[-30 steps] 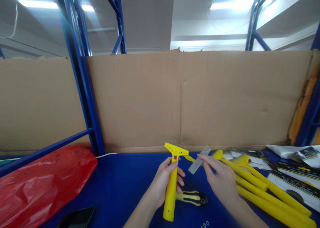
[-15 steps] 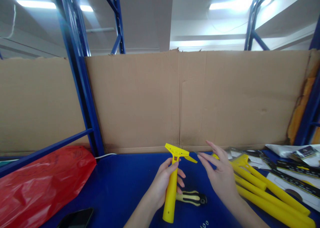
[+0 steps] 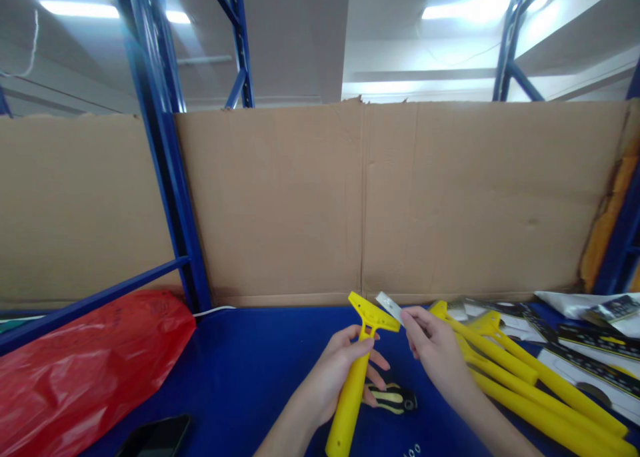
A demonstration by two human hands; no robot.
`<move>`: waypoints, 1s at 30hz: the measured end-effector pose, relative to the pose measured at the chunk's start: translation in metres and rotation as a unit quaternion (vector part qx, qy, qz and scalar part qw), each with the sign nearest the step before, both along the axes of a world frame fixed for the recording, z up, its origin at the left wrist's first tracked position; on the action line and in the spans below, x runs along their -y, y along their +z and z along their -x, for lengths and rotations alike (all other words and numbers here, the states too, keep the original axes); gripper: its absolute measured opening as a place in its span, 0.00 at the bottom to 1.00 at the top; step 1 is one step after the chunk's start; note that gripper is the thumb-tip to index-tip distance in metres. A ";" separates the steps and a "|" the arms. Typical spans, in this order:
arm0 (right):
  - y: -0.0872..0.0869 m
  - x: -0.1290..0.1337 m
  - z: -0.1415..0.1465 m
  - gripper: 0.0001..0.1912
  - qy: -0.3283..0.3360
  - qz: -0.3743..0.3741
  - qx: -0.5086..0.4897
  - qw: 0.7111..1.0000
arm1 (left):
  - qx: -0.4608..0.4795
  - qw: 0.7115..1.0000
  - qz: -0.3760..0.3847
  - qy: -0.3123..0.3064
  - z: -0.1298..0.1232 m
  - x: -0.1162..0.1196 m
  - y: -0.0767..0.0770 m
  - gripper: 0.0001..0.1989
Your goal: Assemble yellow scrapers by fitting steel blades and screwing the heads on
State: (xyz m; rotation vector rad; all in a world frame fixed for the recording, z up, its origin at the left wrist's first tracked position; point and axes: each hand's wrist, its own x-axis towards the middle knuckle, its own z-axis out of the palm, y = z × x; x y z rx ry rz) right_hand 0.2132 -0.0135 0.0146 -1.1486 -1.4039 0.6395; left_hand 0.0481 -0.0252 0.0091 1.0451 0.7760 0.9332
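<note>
My left hand (image 3: 336,371) is closed around the handle of a yellow scraper (image 3: 353,383), which tilts up and to the right. The scraper's wide T-shaped head points away from me and has small holes in it. Between the thumb and fingers of my right hand (image 3: 434,340) is a flat silver blade (image 3: 390,306). The blade lies close to the right end of the scraper head; whether they touch, I cannot tell. Behind the left fingers, a black and pale-yellow handled tool (image 3: 393,398) rests on the table, partly hidden. Several small metal rings (image 3: 413,451) lie near the bottom edge.
More yellow scrapers (image 3: 525,390) are piled at the right, beside printed packaging (image 3: 590,357). A red plastic bag (image 3: 100,363) and a dark phone (image 3: 155,437) lie at the left on the blue table (image 3: 235,377). A cardboard panel (image 3: 270,203) stands behind, with blue rack posts (image 3: 167,177).
My right hand has moved down, its fingers now closed on the blade, which shows its flat face. The scraper has tilted to the right, and the yellow piece jutting from its head no longer shows.
</note>
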 end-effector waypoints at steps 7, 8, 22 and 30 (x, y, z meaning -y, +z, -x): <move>-0.009 -0.007 -0.003 0.17 -0.012 0.004 -0.007 1.000 | -0.045 0.997 -0.004 -0.056 -0.003 0.005 0.000 0.19; -0.009 -0.008 -0.003 0.17 -0.009 0.009 -0.011 1.000 | -0.050 0.997 -0.006 -0.063 -0.003 0.005 -0.001 0.19; -0.010 -0.006 0.005 0.16 0.100 0.108 -0.043 0.988 | -0.062 0.998 -0.017 0.008 -0.009 0.002 -0.007 0.24; -0.006 -0.004 0.010 0.15 0.099 0.128 -0.051 0.986 | -0.057 0.992 -0.018 0.115 -0.010 -0.001 -0.003 0.25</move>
